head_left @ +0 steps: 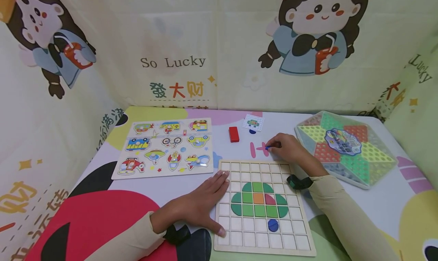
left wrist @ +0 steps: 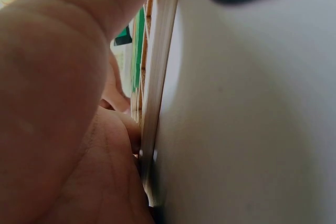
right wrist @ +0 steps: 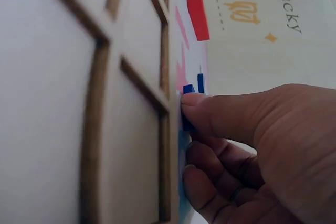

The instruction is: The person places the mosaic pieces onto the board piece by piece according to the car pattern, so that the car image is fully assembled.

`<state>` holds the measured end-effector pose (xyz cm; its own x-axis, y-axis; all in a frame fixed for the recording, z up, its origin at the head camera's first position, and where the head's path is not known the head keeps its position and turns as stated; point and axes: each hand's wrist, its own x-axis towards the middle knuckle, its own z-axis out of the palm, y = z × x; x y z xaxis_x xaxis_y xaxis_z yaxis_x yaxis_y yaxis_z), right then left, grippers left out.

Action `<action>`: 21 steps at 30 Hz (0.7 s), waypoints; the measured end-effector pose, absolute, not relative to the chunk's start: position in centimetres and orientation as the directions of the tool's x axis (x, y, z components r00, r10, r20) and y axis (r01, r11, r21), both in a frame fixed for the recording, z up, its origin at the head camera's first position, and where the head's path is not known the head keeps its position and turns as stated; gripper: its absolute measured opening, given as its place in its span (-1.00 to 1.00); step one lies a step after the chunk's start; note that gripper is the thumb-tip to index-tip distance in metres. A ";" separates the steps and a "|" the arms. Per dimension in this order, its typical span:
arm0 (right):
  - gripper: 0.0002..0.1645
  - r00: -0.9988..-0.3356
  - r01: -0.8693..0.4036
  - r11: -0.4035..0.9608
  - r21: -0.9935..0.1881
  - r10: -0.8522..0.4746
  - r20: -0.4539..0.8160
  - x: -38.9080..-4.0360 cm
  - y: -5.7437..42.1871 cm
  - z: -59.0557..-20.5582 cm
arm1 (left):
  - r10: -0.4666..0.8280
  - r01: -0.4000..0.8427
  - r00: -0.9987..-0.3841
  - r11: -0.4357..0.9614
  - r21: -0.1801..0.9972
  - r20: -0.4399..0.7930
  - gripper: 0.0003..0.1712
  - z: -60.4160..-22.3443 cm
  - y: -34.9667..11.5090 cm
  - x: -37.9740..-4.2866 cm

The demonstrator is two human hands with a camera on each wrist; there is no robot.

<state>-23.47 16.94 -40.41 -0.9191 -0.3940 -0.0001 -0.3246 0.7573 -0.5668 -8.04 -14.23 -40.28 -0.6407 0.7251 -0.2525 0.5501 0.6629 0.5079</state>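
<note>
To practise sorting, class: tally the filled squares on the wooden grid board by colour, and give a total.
Green: 11
Orange: 1
Pink: 1
Blue: 1
Total: 14

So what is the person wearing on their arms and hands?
Both arms have long beige sleeves, the left sleeve and the right sleeve, reaching to the wrists. Each wrist carries a dark strap: one on the left wrist and one on the right wrist. The left hand and the right hand are bare, with no gloves and no rings that I can see.
</note>
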 end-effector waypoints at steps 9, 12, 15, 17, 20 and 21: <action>-0.89 -0.923 -0.299 0.759 -0.578 -0.383 -0.025 -23.2 17.0 -40.4 | 0.720 0.546 -0.648 0.667 0.507 -0.249 0.41 -40.5 -14.2 -8.0; -0.85 -0.920 -0.297 0.762 -0.575 -0.390 -0.041 -23.2 16.9 -40.3 | 0.719 0.547 -0.650 0.668 0.504 -0.248 0.42 -40.5 -14.2 -8.0; -0.80 -0.916 -0.305 0.765 -0.567 -0.400 -0.047 -23.0 16.8 -40.1 | 0.720 0.548 -0.649 0.667 0.506 -0.246 0.41 -40.5 -14.1 -8.0; -0.79 -0.913 -0.313 0.766 -0.561 -0.406 -0.045 -22.9 16.8 -39.9 | 0.720 0.549 -0.649 0.666 0.505 -0.244 0.41 -40.5 -14.1 -8.0; -0.81 -0.912 -0.312 0.766 -0.561 -0.408 -0.050 -22.6 16.6 -39.7 | 0.721 0.549 -0.649 0.665 0.506 -0.244 0.41 -40.4 -14.1 -8.0; -0.81 -0.910 -0.316 0.766 -0.560 -0.411 -0.049 -22.5 16.6 -39.6 | 0.720 0.548 -0.649 0.665 0.507 -0.244 0.41 -40.4 -14.1 -8.0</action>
